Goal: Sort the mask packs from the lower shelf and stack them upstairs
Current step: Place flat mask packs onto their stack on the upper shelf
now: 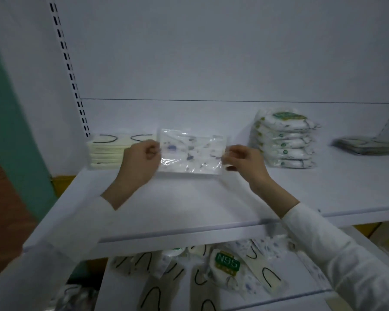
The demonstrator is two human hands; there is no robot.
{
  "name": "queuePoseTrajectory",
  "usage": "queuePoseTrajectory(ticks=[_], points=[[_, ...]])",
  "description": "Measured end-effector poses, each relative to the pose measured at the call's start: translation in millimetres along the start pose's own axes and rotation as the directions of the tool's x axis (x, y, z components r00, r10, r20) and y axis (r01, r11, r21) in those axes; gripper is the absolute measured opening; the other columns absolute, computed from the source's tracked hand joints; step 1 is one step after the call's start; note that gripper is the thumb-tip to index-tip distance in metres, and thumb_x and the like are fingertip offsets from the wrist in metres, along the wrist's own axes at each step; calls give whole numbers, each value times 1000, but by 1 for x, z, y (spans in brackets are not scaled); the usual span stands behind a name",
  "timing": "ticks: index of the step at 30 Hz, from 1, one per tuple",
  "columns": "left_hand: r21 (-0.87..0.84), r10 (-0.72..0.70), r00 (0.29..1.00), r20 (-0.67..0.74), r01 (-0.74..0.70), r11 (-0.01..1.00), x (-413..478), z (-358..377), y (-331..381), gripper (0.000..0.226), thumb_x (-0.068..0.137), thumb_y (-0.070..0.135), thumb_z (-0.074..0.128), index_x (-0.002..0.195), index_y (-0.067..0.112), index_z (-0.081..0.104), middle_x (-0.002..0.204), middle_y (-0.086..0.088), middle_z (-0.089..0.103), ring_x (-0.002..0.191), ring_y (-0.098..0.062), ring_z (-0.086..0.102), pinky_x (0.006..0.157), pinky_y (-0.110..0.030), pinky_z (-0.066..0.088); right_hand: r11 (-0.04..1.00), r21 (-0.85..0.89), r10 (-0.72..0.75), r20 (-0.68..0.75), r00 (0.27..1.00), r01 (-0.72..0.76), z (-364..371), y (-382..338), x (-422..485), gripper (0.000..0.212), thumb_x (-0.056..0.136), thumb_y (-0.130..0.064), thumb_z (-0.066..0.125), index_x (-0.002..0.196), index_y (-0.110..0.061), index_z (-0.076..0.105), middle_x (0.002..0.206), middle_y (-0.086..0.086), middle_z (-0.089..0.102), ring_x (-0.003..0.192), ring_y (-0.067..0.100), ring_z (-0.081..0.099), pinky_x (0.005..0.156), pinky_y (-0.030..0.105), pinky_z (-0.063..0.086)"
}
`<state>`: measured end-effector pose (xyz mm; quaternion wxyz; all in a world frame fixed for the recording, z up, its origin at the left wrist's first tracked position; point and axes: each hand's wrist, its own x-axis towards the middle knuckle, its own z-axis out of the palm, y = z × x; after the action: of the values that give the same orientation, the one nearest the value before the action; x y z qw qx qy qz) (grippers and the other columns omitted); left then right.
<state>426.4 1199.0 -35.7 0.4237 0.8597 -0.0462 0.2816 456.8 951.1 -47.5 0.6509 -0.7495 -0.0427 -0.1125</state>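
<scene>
Fingers (152,151) of left hand (139,163) and right hand (245,163) pinch a printed pack (192,153) by its ends above the upper shelf (200,203). Three stacks (283,142) sit there; many loose packs (227,263) lie on the lower shelf (115,292).

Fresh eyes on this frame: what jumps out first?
The left hand and right hand pinch a clear printed mask pack by its side edges, mid upper shelf. Sorted stacks flank it: cream stack left, green-labelled white stack right. The lower shelf below holds a loose jumble, including an N95 pack.
</scene>
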Motion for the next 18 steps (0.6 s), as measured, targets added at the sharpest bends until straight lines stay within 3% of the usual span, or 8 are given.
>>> queuePoseTrajectory(ticks=[3,7,9,11,14,16,18], points=[[-85,-64,998,3,64,994,46,34,12,24,85,6,61,108,11,54,78,-3,62,64,-13,58,54,-5,40,1000,-6,9,-71,997,-9,-17,-7,45,27,78,5,71,100,-6,59,71,3,64,59,14,59,63,25,54],[36,-102,992,77,99,994,89,79,6,21,89,7,57,104,13,45,73,-4,59,70,-21,58,57,-16,41,994,-106,26,-120,992,-39,-26,2,106,31,76,4,72,100,-8,57,74,4,64,60,14,60,65,28,53],[93,-130,988,80,123,988,101,96,-1,15,88,4,56,99,12,50,75,-6,58,73,-22,55,59,-23,43,982,-178,46,-111,993,-65,-24,14,131,26,73,4,72,93,-9,61,72,6,65,61,17,61,69,33,55],[167,-149,986,76,134,977,108,108,-7,12,87,1,54,93,9,60,86,-11,63,78,-22,56,71,-23,44,958,-275,52,-98,994,-77,-19,27,148,19,73,2,72,82,-13,65,74,8,67,63,18,61,69,30,54],[186,-206,975,87,187,965,113,118,-13,20,90,2,50,96,-2,69,101,-16,68,94,-27,62,80,-20,40,928,-363,61,-73,995,-83,-13,42,162,19,74,-1,69,69,-19,66,74,6,67,83,23,66,83,30,54],[185,-268,957,116,244,952,113,120,-15,24,91,4,47,91,-4,69,98,-19,69,95,-30,63,81,-24,42,923,-373,76,-54,996,-91,-11,50,167,19,75,-2,66,66,-19,67,70,3,67,92,26,67,91,35,53],[231,-302,943,139,266,936,114,122,-16,23,91,6,46,77,1,63,84,-22,65,84,-31,61,74,-28,43,923,-377,79,-25,997,-82,-9,52,170,16,77,-3,64,69,-16,70,71,4,68,90,25,67,91,36,53]])
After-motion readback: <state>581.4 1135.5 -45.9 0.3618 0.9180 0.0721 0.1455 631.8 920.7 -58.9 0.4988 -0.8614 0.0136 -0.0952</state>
